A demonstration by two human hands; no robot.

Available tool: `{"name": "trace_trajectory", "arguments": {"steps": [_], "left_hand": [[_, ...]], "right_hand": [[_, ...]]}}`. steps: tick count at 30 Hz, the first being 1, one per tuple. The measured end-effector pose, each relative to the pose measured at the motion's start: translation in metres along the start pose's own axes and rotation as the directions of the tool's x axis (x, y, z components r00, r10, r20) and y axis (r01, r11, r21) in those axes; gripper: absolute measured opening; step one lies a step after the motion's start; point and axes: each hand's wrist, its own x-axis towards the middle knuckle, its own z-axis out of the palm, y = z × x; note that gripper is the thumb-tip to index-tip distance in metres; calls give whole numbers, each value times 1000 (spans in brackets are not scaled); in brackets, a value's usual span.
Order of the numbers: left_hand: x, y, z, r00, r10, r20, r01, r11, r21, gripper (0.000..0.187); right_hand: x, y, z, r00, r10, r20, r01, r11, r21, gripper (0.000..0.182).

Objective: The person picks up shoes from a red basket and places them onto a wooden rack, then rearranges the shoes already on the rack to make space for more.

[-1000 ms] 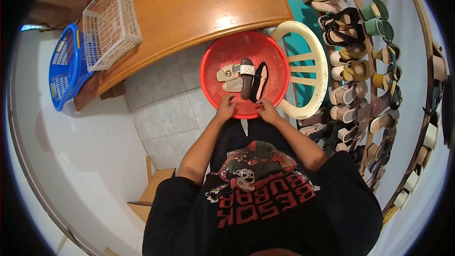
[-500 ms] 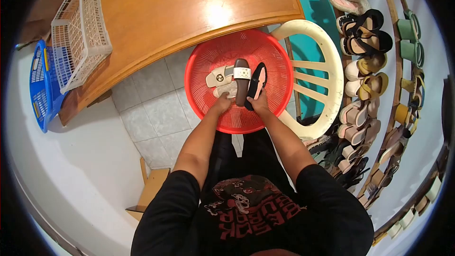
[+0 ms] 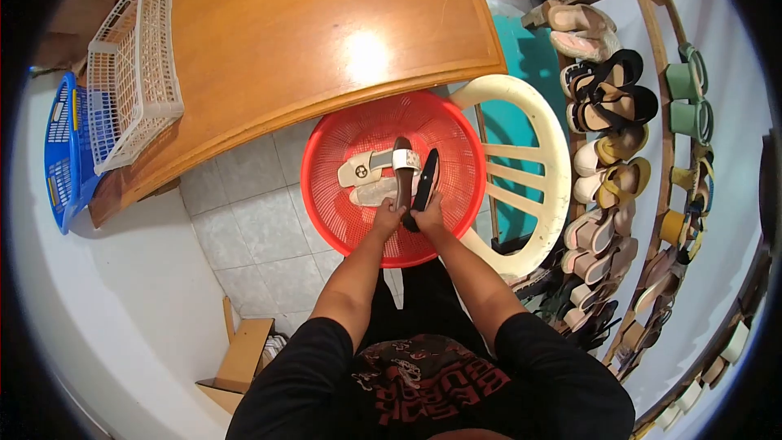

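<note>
Over a red plastic basket (image 3: 326,224), my right hand (image 3: 428,213) is closed round the heel end of a black flat shoe (image 3: 425,187), its dark side turned up. Close beside it, my left hand (image 3: 388,217) grips the heel end of a brown slide sandal (image 3: 404,183) with a white patterned strap. The brown sandal and the black shoe stand side by side, tilted. Two cream slide sandals lie in the basket: one with a round dark emblem (image 3: 356,170), and a paler one (image 3: 373,191) partly hidden behind the brown sandal.
A wooden table (image 3: 269,41) borders the basket at the back. A white plastic crate (image 3: 134,73) and a blue basket (image 3: 69,155) are at the left. A cream plastic chair (image 3: 550,187) stands right, beside racks of shoes (image 3: 607,171). An open cardboard box (image 3: 242,354) sits at lower left.
The black shoe has rolled from showing its pink insole to its dark side. The brown sandal has turned partly on edge, with my left hand now on its heel. The whole view has shifted.
</note>
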Motion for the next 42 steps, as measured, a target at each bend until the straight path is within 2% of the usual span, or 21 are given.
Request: {"name": "trace_trajectory", "arguments": {"steps": [2, 4, 10, 12, 13, 16, 18, 19, 21, 22, 24, 25, 26, 28, 29, 30, 31, 32, 34, 38, 42], "left_hand": [[-19, 28, -8, 997, 56, 52, -58, 998, 31, 28], [-32, 46, -14, 984, -33, 177, 65, 982, -177, 20], [-41, 20, -35, 990, 31, 138, 8, 963, -268, 25], [-43, 23, -48, 991, 68, 117, -38, 970, -240, 27], [-56, 31, -54, 994, 34, 108, 8, 932, -363, 30], [-74, 42, -72, 990, -37, 138, 97, 885, -456, 38], [-69, 37, -79, 985, -82, 148, 146, 856, -495, 35], [-69, 36, -81, 985, -80, 153, 149, 842, -519, 33], [-69, 35, -80, 986, -97, 137, 154, 844, -514, 34], [-69, 34, -81, 988, -106, 116, 150, 846, -512, 35], [-71, 34, -80, 989, -79, 126, 131, 858, -496, 37], [-71, 34, -77, 988, -72, 136, 132, 847, -514, 37], [-72, 35, -75, 987, -63, 146, 132, 836, -533, 38], [-70, 29, -70, 981, -67, 182, 157, 827, -540, 39], [-65, 22, -64, 979, -45, 196, 143, 843, -519, 40], [-62, 16, -59, 977, -21, 211, 126, 856, -501, 41], [-67, 20, -56, 967, -12, 256, 149, 840, -522, 42], [-71, 24, -51, 967, -11, 255, 148, 838, -525, 42], [-72, 21, -42, 957, -86, 279, 220, 840, -496, 42], [-84, 25, -30, 972, -148, 185, 211, 895, -392, 36], [-71, -3, -20, 946, -169, 278, 277, 868, -413, 38]], "right_hand": [[-10, -17, -9, 996, 88, 10, -87, 995, -50, 80], [-2, 4, -7, 977, 181, 111, -179, 983, -25, 74], [39, 95, -8, 992, 123, 18, -124, 991, 46, 46], [39, 78, -20, 986, 163, 48, -169, 970, 173, 42], [31, 67, -26, 976, 202, 82, -217, 934, 282, 38], [8, 25, -44, 947, 225, 229, -293, 897, 330, 42], [0, 17, -38, 982, 132, -133, -80, 937, 339, 46], [0, 22, -37, 981, 146, -130, -94, 936, 339, 46], [3, 31, -32, 955, -138, -264, 98, 982, -159, 52], [-8, 22, -32, 956, -129, -263, 90, 984, -156, 52], [-43, -31, -38, 787, -524, -326, 406, 838, -366, 46], [-54, -48, -39, 746, -598, -293, 457, 780, -428, 42], [-57, -49, -33, 749, -596, -291, 457, 782, -424, 42], [-53, -44, -22, 820, -571, -42, 517, 770, -374, 40], [-43, -26, -5, 882, -469, 41, 471, 877, -93, 40], [-45, -33, 0, 882, -469, 40, 471, 877, -96, 40], [-49, -41, 5, 958, -169, 230, 139, 980, 143, 39], [-53, -49, 6, 879, 93, 468, -252, 923, 290, 37], [-53, -36, 12, 862, 29, 507, -224, 918, 328, 36], [-50, -13, 20, 869, 148, 471, -372, 824, 428, 34], [-60, -15, 5, 854, 171, 491, -434, 756, 491, 31]]}}
